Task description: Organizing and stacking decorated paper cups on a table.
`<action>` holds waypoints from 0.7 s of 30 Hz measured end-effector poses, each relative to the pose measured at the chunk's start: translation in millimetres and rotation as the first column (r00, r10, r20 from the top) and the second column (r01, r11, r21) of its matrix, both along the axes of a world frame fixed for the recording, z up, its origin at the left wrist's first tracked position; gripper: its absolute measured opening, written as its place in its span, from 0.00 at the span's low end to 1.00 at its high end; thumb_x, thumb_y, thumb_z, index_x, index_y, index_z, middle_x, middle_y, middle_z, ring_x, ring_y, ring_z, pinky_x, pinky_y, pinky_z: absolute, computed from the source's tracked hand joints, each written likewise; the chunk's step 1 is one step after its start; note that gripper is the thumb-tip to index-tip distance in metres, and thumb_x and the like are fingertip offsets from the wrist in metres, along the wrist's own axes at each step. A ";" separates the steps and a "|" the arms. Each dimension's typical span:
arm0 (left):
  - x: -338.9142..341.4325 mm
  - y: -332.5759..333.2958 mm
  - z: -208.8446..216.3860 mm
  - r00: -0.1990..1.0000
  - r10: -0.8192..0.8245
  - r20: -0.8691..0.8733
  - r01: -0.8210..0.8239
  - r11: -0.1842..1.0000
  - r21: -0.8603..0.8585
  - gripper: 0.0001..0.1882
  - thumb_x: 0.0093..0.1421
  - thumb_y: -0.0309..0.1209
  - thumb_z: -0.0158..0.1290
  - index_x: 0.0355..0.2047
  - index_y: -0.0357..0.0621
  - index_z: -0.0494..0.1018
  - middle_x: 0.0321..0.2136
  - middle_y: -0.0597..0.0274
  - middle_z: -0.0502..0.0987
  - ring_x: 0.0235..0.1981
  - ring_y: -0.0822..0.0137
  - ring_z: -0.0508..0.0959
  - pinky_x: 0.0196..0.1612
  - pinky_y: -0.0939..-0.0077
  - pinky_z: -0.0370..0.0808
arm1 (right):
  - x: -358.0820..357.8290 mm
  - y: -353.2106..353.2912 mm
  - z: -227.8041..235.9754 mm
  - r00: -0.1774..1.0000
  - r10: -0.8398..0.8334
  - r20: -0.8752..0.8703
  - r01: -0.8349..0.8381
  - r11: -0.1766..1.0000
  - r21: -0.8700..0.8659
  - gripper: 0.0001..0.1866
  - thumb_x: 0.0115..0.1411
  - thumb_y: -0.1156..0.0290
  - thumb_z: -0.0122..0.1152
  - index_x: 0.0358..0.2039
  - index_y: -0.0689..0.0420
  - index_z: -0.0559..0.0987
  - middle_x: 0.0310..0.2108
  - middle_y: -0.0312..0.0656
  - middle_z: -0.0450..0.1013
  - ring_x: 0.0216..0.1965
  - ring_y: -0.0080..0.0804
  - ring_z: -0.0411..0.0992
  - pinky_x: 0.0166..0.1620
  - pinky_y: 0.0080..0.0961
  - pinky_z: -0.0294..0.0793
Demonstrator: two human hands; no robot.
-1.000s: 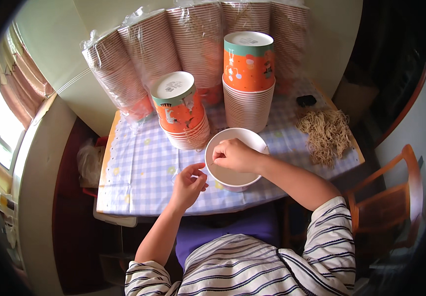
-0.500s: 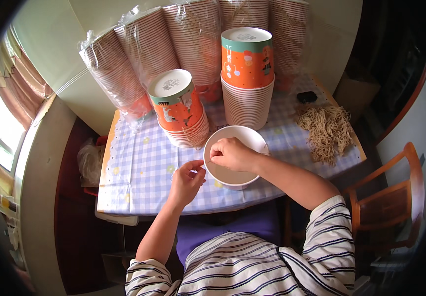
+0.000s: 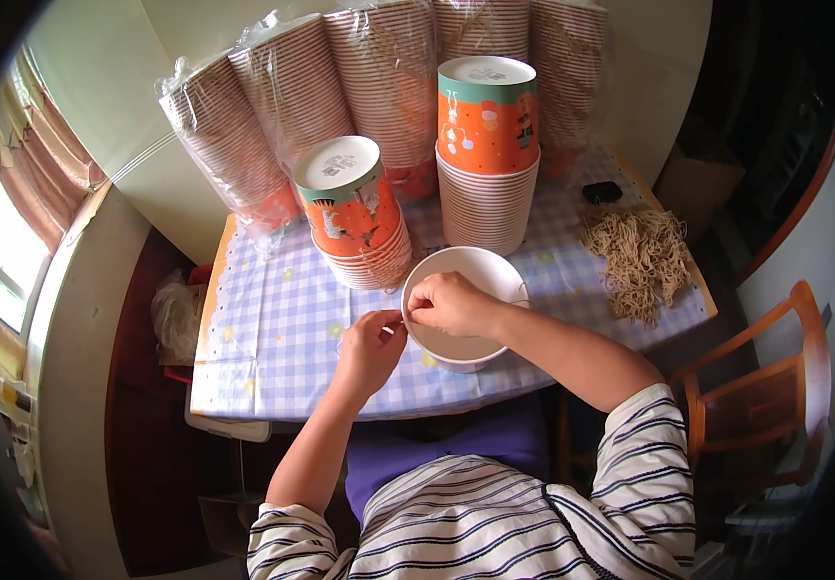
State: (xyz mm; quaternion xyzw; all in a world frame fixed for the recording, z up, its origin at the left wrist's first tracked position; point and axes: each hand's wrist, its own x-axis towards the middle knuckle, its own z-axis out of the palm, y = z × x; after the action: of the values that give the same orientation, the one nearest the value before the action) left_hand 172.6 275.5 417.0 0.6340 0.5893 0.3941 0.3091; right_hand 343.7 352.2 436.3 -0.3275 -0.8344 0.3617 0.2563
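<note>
The left hand (image 3: 370,348) is pinched narrow outside the white bucket (image 3: 497,275), at its left rim; I cannot tell if it holds anything. Behind stands a short stack (image 3: 345,217). The bucket sits on the desk (image 3: 272,372), the right hand (image 3: 451,304) inside, fingers narrow, any hold hidden. Behind is a taller stack (image 3: 487,159); far right, strings (image 3: 638,263).

My open bucket (image 3: 487,274) looks like smooth, matt white paper inside. Glossy, crinkled clear plastic wrap (image 3: 270,37) covers the tall stacks (image 3: 383,92). The cord bundle (image 3: 637,263) appears fibrous, rough and dull; the checked cover (image 3: 282,358) before me, lightly creased cloth. My striped sleeve (image 3: 644,454) is matt fabric, the chair (image 3: 751,396) smooth, varnished wood.
</note>
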 end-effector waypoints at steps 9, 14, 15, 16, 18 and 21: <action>-13.1 -3.6 1.3 0.998 -0.063 -0.005 0.062 0.996 -0.069 0.07 0.55 0.26 0.54 0.30 0.33 0.75 0.23 0.60 0.77 0.25 0.74 0.76 0.30 0.78 0.73 | 8.9 -16.2 24.2 0.980 0.078 0.181 -0.041 0.979 -0.201 0.19 0.52 0.58 0.61 0.35 0.61 0.80 0.32 0.48 0.77 0.35 0.37 0.76 0.40 0.30 0.73; -33.9 -26.0 -6.8 0.890 -0.225 0.398 0.330 0.918 -0.219 0.05 0.57 0.25 0.53 0.32 0.34 0.74 0.26 0.66 0.75 0.29 0.78 0.73 0.32 0.84 0.70 | 17.4 -35.5 39.8 0.910 0.213 0.355 -0.162 0.972 -0.170 0.33 0.46 0.46 0.66 0.40 0.64 0.77 0.29 0.44 0.77 0.32 0.35 0.75 0.37 0.28 0.72; -35.1 -32.2 -7.8 0.852 -0.242 0.465 0.368 0.907 -0.203 0.05 0.57 0.25 0.53 0.31 0.35 0.73 0.27 0.66 0.75 0.30 0.79 0.72 0.33 0.84 0.69 | 18.8 -37.7 39.6 0.884 0.243 0.399 -0.203 0.969 -0.139 0.32 0.45 0.47 0.66 0.40 0.64 0.77 0.28 0.44 0.76 0.31 0.35 0.75 0.36 0.29 0.72; -36.0 -38.5 -7.0 0.809 -0.257 0.529 0.405 0.896 -0.184 0.05 0.57 0.24 0.53 0.31 0.35 0.73 0.27 0.66 0.75 0.30 0.80 0.72 0.33 0.85 0.69 | 20.1 -39.5 40.5 0.855 0.269 0.443 -0.246 0.963 -0.110 0.31 0.45 0.48 0.67 0.39 0.63 0.77 0.27 0.43 0.75 0.29 0.35 0.74 0.34 0.29 0.71; -38.3 -48.2 -6.9 0.784 -0.258 0.565 0.434 0.878 -0.201 0.03 0.57 0.24 0.53 0.31 0.36 0.72 0.30 0.66 0.74 0.31 0.79 0.72 0.34 0.84 0.68 | 22.6 -42.7 45.1 0.856 0.278 0.435 -0.262 0.960 -0.098 0.28 0.45 0.51 0.66 0.38 0.62 0.77 0.25 0.42 0.74 0.28 0.35 0.73 0.32 0.29 0.70; -37.4 -59.8 -6.0 0.764 -0.358 0.536 0.438 0.898 -0.024 0.02 0.56 0.22 0.53 0.31 0.38 0.74 0.35 0.62 0.73 0.35 0.74 0.72 0.39 0.79 0.68 | 28.1 -43.8 49.3 0.861 0.251 0.442 -0.250 0.966 -0.064 0.25 0.43 0.55 0.66 0.37 0.61 0.78 0.24 0.41 0.74 0.27 0.35 0.73 0.32 0.29 0.70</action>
State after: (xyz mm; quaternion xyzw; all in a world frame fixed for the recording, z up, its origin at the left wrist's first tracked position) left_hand 135.3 215.7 411.0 0.5897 0.3627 0.4304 0.5792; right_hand 371.8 308.4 485.6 -0.2911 -0.9054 0.3088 0.0081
